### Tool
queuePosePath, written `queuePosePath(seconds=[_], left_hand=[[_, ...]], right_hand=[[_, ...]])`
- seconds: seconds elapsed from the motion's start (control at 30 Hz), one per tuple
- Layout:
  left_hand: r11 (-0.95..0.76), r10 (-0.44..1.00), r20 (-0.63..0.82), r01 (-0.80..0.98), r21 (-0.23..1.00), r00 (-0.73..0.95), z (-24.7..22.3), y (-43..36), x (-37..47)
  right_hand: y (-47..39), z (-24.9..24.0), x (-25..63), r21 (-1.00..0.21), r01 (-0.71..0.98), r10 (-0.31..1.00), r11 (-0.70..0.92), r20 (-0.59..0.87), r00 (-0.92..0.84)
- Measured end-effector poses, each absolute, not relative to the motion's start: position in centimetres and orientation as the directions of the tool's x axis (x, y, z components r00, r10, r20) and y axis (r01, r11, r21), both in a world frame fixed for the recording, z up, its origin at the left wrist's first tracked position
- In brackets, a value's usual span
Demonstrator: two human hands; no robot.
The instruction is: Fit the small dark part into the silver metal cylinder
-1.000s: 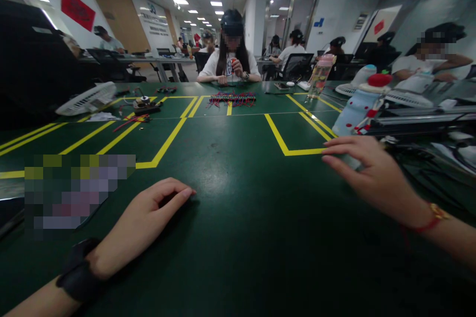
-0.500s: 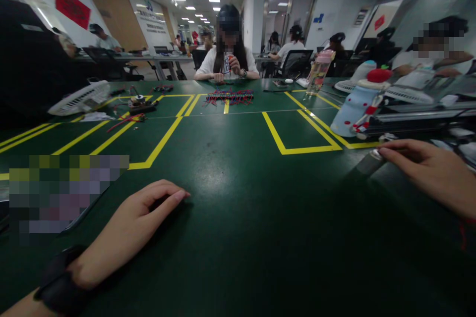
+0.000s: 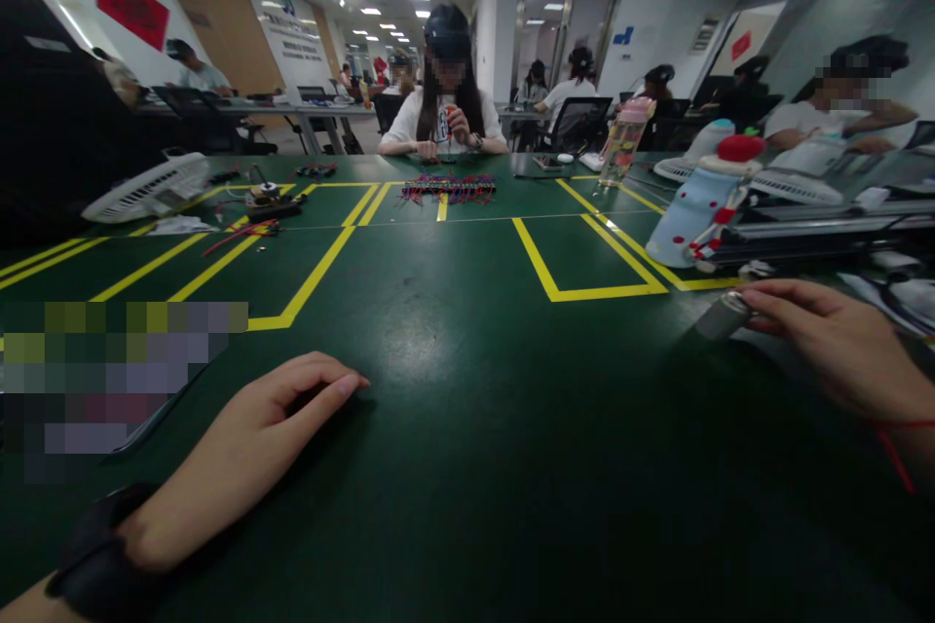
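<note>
At the right, my right hand (image 3: 825,326) pinches the end of a small grey metal cylinder (image 3: 720,316) between thumb and fingers. The cylinder is tilted, low over the green table, and I cannot tell whether it touches the surface. On the left, my left hand (image 3: 299,409) rests on the table with its fingers loosely stretched and the thumb lying near the index finger. Nothing shows in it. A black band (image 3: 109,545) is on that wrist. Beyond my right hand stands a light blue bottle (image 3: 683,219) with a red top.
Yellow tape (image 3: 606,294) marks areas on the green table (image 3: 467,448). A row of red and blue wired parts (image 3: 449,189) lies in front of a person (image 3: 442,122) opposite. A white fan (image 3: 150,190) lies back left; a clear bottle (image 3: 624,144) stands back right. A blurred-out item (image 3: 124,380) lies left.
My right hand has turned slightly, and more of the grey cylinder now shows, sharper than before. The left hand stays on the table. The view has shifted slightly.
</note>
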State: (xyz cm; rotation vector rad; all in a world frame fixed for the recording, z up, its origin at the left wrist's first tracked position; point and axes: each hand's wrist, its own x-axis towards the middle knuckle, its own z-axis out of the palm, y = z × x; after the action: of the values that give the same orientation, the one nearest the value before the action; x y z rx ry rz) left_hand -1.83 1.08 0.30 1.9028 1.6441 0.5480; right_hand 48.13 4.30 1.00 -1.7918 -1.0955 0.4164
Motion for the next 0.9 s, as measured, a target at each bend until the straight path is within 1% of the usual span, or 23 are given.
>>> queuePosePath(seconds=[0.03,0.1,0.17,0.23,0.33,0.5,0.67,0.73,0.8,0.87,0.9], left_hand=[[-0.089,0.984,-0.057,0.753,0.652,0.166,0.3,1.1,-1.9],[-0.088,0.983,-0.063,0.748,0.657,0.171,0.3,1.1,-1.9],[-0.09,0.982,-0.066,0.746,0.659,0.177,0.3,1.0,-1.9],[-0.093,0.981,-0.067,0.747,0.658,0.182,0.4,1.0,-1.9],[-0.101,0.982,-0.054,0.748,0.656,0.18,0.3,1.0,-2.0],[-0.108,0.983,-0.043,0.751,0.652,0.179,0.1,1.0,-2.1],[-0.104,0.983,-0.045,0.747,0.657,0.177,0.2,0.9,-2.2],[-0.106,0.982,-0.049,0.75,0.653,0.182,0.1,0.9,-2.1],[-0.116,0.98,-0.045,0.748,0.653,0.192,0.1,1.0,-2.0],[-0.126,0.979,-0.04,0.743,0.657,0.202,-0.1,1.1,-1.9],[-0.13,0.978,-0.037,0.741,0.658,0.205,-0.1,1.1,-1.9]], right_hand=[[4.4,0.9,48.0,-0.903,0.417,0.831,-0.105,0.151,0.536],[4.4,0.6,47.8,-0.95,0.305,0.851,-0.071,0.102,0.516],[4.5,0.3,47.7,-0.96,0.275,0.846,-0.048,0.107,0.522],[4.5,-0.1,47.8,-0.945,0.324,0.827,-0.051,0.142,0.544],[4.4,-0.5,47.9,-0.886,0.452,0.813,-0.106,0.184,0.553],[4.0,-0.1,47.3,-0.757,0.635,0.836,-0.154,0.242,0.491],[4.0,0.3,46.9,-0.658,0.717,0.832,-0.23,0.248,0.495],[4.0,0.1,47.1,-0.642,0.734,0.831,-0.222,0.269,0.487],[3.9,-0.3,47.0,-0.627,0.77,0.823,-0.121,0.37,0.43],[3.7,-0.5,45.9,-0.593,0.8,0.803,0.091,0.519,0.293],[3.5,-0.6,44.9,-0.58,0.788,0.796,0.207,0.568,0.208]])
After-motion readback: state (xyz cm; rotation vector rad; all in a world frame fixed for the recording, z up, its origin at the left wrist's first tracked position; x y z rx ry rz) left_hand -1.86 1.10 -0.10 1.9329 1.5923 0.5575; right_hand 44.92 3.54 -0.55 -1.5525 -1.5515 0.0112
